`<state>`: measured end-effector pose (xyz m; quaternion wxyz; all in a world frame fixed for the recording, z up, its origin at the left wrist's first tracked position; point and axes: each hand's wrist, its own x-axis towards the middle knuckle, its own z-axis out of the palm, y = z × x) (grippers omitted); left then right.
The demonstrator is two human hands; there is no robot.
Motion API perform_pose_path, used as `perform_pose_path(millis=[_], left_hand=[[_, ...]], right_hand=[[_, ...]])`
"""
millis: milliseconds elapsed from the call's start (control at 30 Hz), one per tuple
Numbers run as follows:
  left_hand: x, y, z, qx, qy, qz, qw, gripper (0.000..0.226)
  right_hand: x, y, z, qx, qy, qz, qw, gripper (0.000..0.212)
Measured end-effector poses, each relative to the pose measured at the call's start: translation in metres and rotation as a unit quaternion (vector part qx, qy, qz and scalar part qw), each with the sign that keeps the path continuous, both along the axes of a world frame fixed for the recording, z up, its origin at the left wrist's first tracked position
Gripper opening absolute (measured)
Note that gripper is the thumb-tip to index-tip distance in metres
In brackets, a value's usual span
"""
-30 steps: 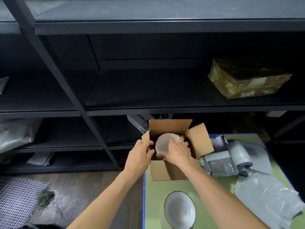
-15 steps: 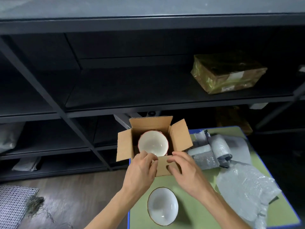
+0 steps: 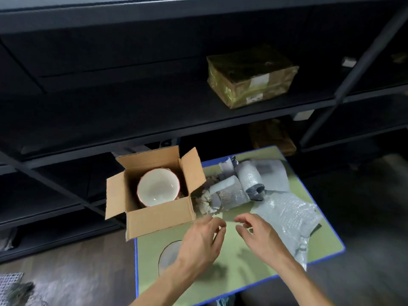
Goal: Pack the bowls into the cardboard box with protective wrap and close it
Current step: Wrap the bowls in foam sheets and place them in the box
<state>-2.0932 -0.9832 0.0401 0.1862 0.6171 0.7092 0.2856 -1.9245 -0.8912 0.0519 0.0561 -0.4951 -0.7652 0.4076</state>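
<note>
Box (image 3: 159, 217), brown corrugated cardboard, square, standing at the near-left corner of the table with all four top flaps folded outward and part of its base over the table's left edge. Contents: one round ceramic bowl (image 3: 157, 187), white inside with a reddish rim, sitting upright and filling most of the cavity; whether any wrap lies under it cannot be told. Second round white bowl (image 3: 168, 255), thin dark rim, upright on the table just in front of the box, its right half hidden behind the left wrist. Table (image 3: 240, 268), pale green top with blue edging. Left hand (image 3: 201, 244), raised over the table just right of the box's front corner, fingers loosely curled and slightly spread, holding nothing. Right hand (image 3: 260, 237), beside it and a little apart, fingers likewise loosely bent toward the left hand's fingertips, nothing in its grasp; the pictures are blurred here, so contact with the table cannot be told. Rolls of grey bubble wrap (image 3: 234, 191), several, bunched just right of the box. Loose crumpled sheet of grey bubble wrap (image 3: 289, 219), spread along the table's right side near the right hand. Parcel (image 3: 251, 78), rectangular, wrapped in yellowish-brown tape with white labels, on the dark metal shelving (image 3: 132, 111) behind the table.
</note>
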Motion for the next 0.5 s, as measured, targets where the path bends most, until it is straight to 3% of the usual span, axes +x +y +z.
perform_pose_path(millis=[267,400,500], left_hand=[[0.049,0.05,-0.029,-0.136,0.022,-0.053,0.989,0.037],[0.069,0.074,-0.044,-0.21,0.033,-0.048,0.976,0.047],[0.084,0.085,-0.05,-0.252,0.028,-0.03,0.967,0.041]], right_hand=[[0.083,0.01,-0.025,-0.027,-0.127,-0.083,0.988,0.034],[0.114,0.008,-0.028,-0.041,-0.15,-0.118,0.981,0.04],[0.128,0.007,-0.03,-0.048,-0.149,-0.132,0.979,0.041]])
